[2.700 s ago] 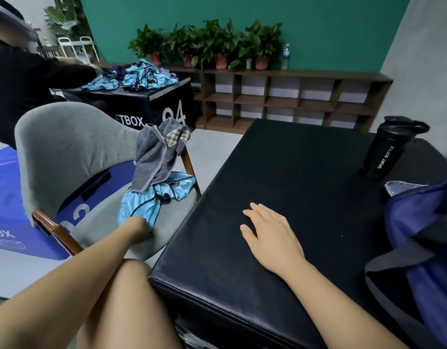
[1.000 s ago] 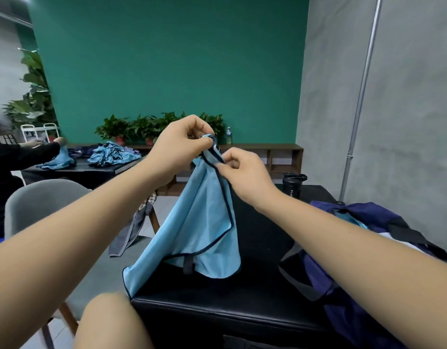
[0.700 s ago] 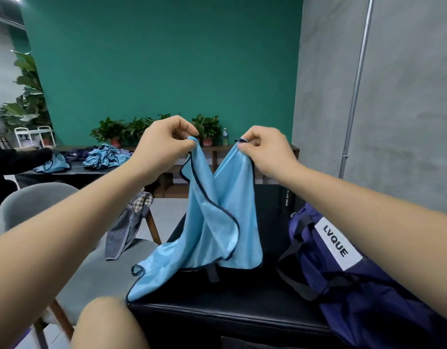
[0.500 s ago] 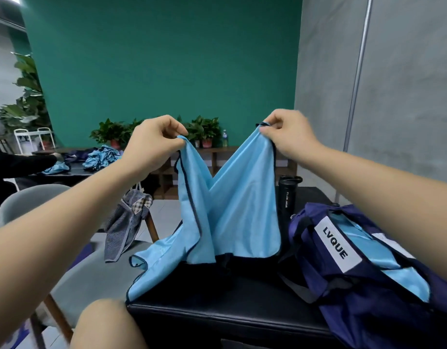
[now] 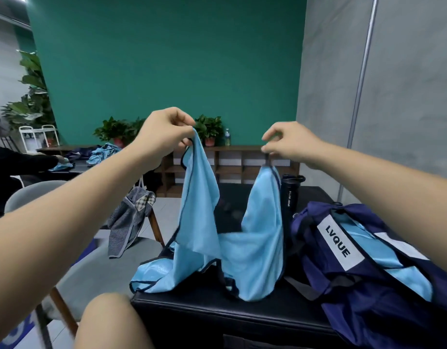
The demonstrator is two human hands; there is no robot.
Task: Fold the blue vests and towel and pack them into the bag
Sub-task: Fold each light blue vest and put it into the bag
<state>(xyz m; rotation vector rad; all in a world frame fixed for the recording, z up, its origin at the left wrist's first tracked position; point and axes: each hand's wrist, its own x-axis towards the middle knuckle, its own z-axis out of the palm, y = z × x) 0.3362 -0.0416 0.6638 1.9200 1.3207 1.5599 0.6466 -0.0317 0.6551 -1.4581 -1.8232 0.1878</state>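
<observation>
A light blue vest (image 5: pixel 252 250) with dark trim hangs over the black table (image 5: pixel 217 311), its lower part bunched on the front edge. My left hand (image 5: pixel 164 133) pinches one shoulder strap at the top. My right hand (image 5: pixel 290 144) pinches the other strap, held apart to the right. A navy bag (image 5: pixel 383 293) labelled LVQUE lies open at the right with light blue fabric inside. The grey striped towel (image 5: pixel 129 220) drapes over the grey chair (image 5: pixel 96 268) at the left.
A black sport bottle (image 5: pixel 290 195) stands behind the vest. Another person's dark sleeve (image 5: pixel 21 167) reaches over a far table holding more blue vests (image 5: pixel 101 153). A wooden shelf (image 5: pixel 232 165) with potted plants lines the green wall. My knee (image 5: pixel 109 323) is below.
I lifted the vest off the chair to above the table. My hands, first together at its top, have spread apart and pulled the two straps wide.
</observation>
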